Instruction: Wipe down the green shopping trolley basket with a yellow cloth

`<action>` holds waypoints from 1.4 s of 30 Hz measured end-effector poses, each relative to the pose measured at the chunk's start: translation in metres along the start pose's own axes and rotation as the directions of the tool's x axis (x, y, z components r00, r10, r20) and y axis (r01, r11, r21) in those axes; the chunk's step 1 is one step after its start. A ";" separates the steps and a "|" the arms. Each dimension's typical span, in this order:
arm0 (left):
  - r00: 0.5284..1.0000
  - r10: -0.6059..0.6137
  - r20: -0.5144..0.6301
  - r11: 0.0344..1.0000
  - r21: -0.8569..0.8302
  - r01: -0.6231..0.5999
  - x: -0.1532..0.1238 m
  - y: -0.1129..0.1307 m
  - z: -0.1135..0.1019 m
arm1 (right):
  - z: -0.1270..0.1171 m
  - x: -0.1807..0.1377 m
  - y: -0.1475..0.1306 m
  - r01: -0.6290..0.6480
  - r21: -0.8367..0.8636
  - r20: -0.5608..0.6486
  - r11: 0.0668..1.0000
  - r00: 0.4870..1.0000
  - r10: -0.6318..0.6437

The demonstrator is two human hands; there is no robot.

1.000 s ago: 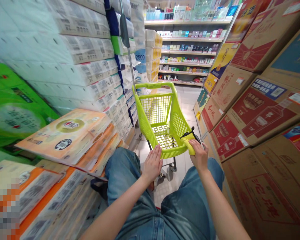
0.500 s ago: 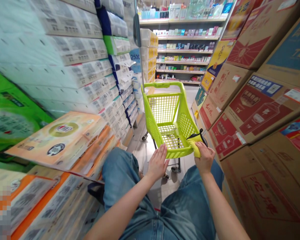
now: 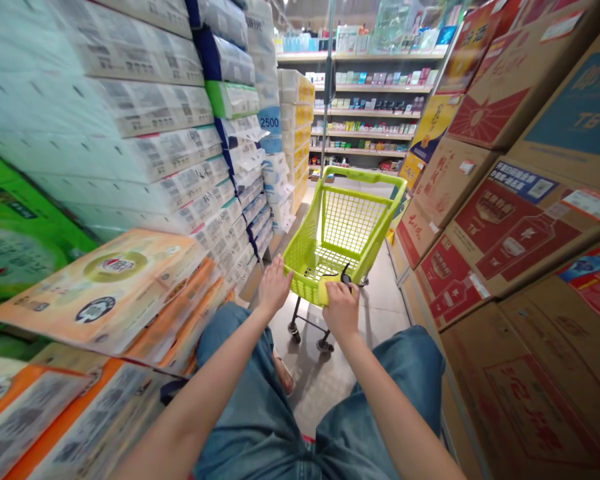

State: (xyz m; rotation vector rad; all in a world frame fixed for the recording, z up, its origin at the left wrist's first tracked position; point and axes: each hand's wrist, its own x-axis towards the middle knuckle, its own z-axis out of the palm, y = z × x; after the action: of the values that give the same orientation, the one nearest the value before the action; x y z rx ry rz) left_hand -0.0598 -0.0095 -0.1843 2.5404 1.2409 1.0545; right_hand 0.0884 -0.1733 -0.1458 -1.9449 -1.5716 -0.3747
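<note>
A lime-green plastic shopping cart (image 3: 307, 288) with mesh walls stands in front of my knees, turned at a slant. My left hand (image 3: 274, 287) rests against its near left corner, fingers stretched out along the rim. At the near right part of the rim, my right hand (image 3: 341, 308) is closed over a yellow cloth (image 3: 323, 291) and presses it onto the plastic. A black piece (image 3: 346, 275) sticks up beside those fingers; whether it belongs to the cloth I cannot tell. The basket shows no goods inside.
Wrapped paper packs (image 3: 155, 107) are stacked high on the left, above orange cartons (image 3: 115, 267). Brown and red boxes (image 3: 515, 220) wall the right side. Behind the cart are a thin pole (image 3: 329, 87) and shelves of small goods (image 3: 375, 89).
The cart has swivelled, its near end swinging left and its handle end right. Both my hands have moved left with it, the right one still on the yellow cloth.
</note>
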 end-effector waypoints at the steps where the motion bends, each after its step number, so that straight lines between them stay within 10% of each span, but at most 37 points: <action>1: 0.998 -0.065 0.004 0.996 -0.062 0.065 0.009 -0.010 0.002 | 0.006 0.006 -0.013 0.010 0.018 0.023 1.000 1.000 -0.010; 10: 0.965 -0.259 0.038 0.938 -0.227 0.261 0.017 -0.047 0.017 | 0.028 0.031 -0.082 0.141 0.180 0.270 0.974 0.945 -0.186; 22: 0.981 -0.183 0.066 0.935 -0.297 0.194 -0.002 -0.043 -0.011 | -0.020 0.025 0.063 0.328 0.101 0.026 0.939 0.943 -0.332; 31: 0.961 0.264 0.077 0.954 -0.169 -0.248 -0.071 0.015 -0.056 | -0.017 0.008 0.061 0.295 0.196 -0.092 0.935 0.955 -0.282; 42: 0.957 0.287 0.045 0.957 -0.068 -0.283 -0.089 0.034 -0.051 | -0.022 0.003 0.070 0.233 0.237 -0.082 0.943 0.972 -0.220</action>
State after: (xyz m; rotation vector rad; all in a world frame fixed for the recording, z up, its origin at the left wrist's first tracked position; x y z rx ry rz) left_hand -0.1080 -0.1064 -0.1810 2.7370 0.8304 1.0467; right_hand 0.1592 -0.1925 -0.1462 -1.5608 -1.7238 -0.3070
